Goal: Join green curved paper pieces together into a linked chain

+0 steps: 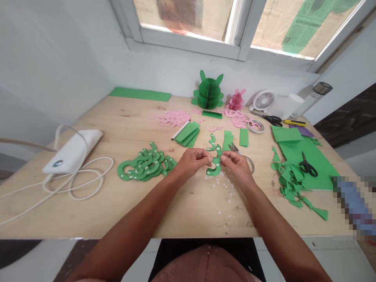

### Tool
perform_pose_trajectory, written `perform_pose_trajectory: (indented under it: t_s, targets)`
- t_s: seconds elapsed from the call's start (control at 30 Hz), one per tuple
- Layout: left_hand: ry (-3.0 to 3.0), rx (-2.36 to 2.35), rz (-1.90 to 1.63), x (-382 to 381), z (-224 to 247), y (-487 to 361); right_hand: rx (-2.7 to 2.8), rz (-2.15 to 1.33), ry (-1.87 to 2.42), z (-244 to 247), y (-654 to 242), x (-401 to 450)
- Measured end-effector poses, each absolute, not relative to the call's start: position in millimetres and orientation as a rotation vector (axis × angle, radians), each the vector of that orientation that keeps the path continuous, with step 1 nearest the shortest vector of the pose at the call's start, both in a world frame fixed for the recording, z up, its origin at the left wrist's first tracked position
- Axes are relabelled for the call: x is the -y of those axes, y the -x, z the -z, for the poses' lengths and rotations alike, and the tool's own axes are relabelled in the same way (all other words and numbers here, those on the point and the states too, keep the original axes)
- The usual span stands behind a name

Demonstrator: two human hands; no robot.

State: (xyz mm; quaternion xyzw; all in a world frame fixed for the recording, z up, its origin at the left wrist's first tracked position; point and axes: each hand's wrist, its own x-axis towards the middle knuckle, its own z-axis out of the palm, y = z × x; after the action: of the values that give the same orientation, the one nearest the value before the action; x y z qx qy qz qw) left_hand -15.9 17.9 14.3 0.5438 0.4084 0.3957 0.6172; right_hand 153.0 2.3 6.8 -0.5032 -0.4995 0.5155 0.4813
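A wavy green paper cutout [214, 171] with small white tape pieces on it is between my hands, low over the table. My left hand [194, 159] is closed in a pinch at its left edge. Thumb and forefinger of my right hand [237, 166] pinch its right edge. Just behind lies another green cutout [211, 141] with white pieces on it. White paper scraps [219, 184] are scattered below my fingers. Partly hidden by my right hand are a tape roll [251, 164] and small scissors [234, 148]. To the left is a pile of green cutouts [147, 164].
A white power box [73, 150] with looped cables occupies the left. Green offcuts [290, 182], black scissors [308, 165] and green sheets [317, 164] lie right. Behind are pink cutouts [174, 118], a green paper figure [208, 92], a pink one [235, 101] and a fan [263, 100].
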Motion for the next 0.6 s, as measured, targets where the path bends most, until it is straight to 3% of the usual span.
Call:
perform_pose_trajectory:
  t_s: [0.33,0.6]
  targets:
    - [-1.155,-1.001,-1.036,-19.3,-11.2,13.6,1.417,-1.26,1.243,-3.7,-150.9,0.5]
    - [-1.09,-0.897,-0.899,-21.7,-11.4,18.1,1.348,-1.332,1.251,-0.7,-152.8,-0.5]
